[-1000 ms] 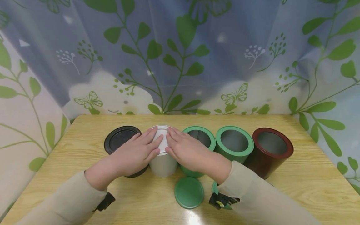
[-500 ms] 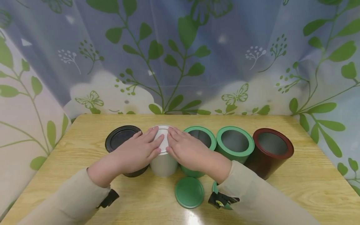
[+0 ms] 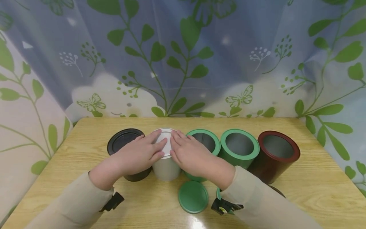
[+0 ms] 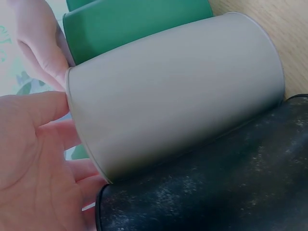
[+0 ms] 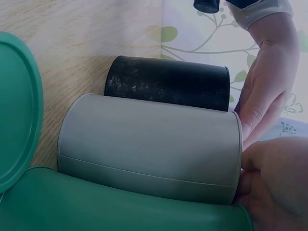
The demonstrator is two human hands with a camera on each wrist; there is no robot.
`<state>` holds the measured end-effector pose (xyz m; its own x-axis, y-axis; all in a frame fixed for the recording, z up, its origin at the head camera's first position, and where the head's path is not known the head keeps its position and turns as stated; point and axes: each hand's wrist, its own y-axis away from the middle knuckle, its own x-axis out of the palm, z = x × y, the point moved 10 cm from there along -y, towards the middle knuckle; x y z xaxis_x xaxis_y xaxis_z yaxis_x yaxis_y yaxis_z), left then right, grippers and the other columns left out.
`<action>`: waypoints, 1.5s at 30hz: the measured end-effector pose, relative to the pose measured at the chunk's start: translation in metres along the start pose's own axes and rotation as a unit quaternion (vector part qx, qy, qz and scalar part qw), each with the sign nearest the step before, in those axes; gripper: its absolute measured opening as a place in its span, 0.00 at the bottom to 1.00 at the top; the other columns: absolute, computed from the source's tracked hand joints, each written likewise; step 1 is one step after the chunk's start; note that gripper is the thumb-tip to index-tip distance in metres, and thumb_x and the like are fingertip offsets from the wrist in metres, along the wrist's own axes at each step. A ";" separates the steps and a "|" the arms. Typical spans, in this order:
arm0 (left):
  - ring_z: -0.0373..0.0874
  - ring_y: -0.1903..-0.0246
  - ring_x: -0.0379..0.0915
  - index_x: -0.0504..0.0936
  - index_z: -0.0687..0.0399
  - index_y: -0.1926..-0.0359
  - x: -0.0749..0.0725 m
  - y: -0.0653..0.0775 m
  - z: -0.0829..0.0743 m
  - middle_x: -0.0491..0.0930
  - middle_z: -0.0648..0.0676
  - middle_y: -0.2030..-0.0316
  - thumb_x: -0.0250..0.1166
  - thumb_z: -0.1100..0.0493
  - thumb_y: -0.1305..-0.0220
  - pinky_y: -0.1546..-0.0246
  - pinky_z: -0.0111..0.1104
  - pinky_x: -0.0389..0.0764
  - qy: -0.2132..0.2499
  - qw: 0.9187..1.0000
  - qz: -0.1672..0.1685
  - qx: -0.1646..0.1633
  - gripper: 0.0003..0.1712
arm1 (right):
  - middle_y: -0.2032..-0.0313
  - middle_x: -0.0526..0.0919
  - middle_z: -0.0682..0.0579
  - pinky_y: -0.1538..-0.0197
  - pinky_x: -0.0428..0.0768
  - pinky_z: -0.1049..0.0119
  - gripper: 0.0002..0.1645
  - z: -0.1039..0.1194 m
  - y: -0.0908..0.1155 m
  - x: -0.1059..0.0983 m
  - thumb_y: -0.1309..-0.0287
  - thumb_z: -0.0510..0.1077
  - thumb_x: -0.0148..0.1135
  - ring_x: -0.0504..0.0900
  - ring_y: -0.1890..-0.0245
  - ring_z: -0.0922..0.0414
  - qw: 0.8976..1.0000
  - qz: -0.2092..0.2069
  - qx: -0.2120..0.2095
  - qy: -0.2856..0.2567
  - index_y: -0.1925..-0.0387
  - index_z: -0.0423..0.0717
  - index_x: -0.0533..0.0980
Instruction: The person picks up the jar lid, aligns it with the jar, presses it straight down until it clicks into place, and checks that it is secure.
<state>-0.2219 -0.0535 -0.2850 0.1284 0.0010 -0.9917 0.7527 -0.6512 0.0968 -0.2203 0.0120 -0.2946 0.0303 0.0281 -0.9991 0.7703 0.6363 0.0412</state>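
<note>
A light grey can (image 3: 166, 170) stands upright in a row of cans, with a white lid (image 3: 167, 150) on its top. My left hand (image 3: 136, 156) lies over the lid from the left, its fingers extended and touching the top. From the other side, my right hand (image 3: 192, 153) rests its straight fingers on the same lid. The wrist views show the can's grey side (image 4: 178, 96) and the palms at its top edge, with nothing gripped. Both hands hide parts of the lid. The black can (image 3: 121, 143) is close on the left, partly under my left wrist.
Two green cans (image 3: 240, 157) and a dark red can (image 3: 266, 168) stand open-topped to the right. A green lid (image 3: 193, 197) lies in front on the wooden table (image 3: 143, 210). Another green lid (image 3: 218, 194) and a dark lid (image 3: 278, 190) show partly beside my right sleeve.
My hands stay on the white lid, with only a very slight shift. The cans and loose lids keep their places; the view has moved a little.
</note>
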 end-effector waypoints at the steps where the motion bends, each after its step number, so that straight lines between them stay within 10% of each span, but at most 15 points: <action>1: 0.57 0.35 0.53 0.63 0.59 0.33 -0.001 0.000 0.000 0.52 0.67 0.32 0.47 0.49 0.27 0.40 0.54 0.58 -0.001 1.000 0.000 0.000 0.28 | 0.31 0.52 0.42 0.34 0.58 0.53 0.31 0.000 0.000 0.000 0.27 0.51 0.36 0.50 0.31 0.50 1.000 0.001 0.001 0.003 0.33 0.35 0.58; 27: 0.56 0.33 0.49 0.62 0.58 0.32 -0.005 -0.007 0.006 0.49 0.65 0.31 0.48 0.49 0.28 0.38 0.56 0.54 0.040 0.999 0.000 -0.026 0.29 | 0.29 0.46 0.48 0.33 0.50 0.47 0.31 -0.009 -0.003 -0.005 0.27 0.52 0.32 0.43 0.29 0.55 0.998 0.033 0.056 -0.018 0.30 0.41 0.53; 45: 0.53 0.38 0.62 0.76 0.56 0.43 -0.009 0.025 -0.006 0.65 0.60 0.37 0.59 0.55 0.34 0.41 0.58 0.58 0.131 0.973 -0.190 0.008 0.20 | 0.32 0.57 0.43 0.35 0.54 0.45 0.35 0.005 0.041 -0.008 0.33 0.55 0.50 0.53 0.31 0.50 0.996 -0.077 -0.033 -0.037 0.34 0.37 0.61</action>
<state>-0.2009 -0.0653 -0.2732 0.0037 0.4356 -0.9001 0.7683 -0.5774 -0.2763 -0.1857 0.0346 -0.2851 -0.0360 -0.1290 -0.9910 0.7263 0.6778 -0.1146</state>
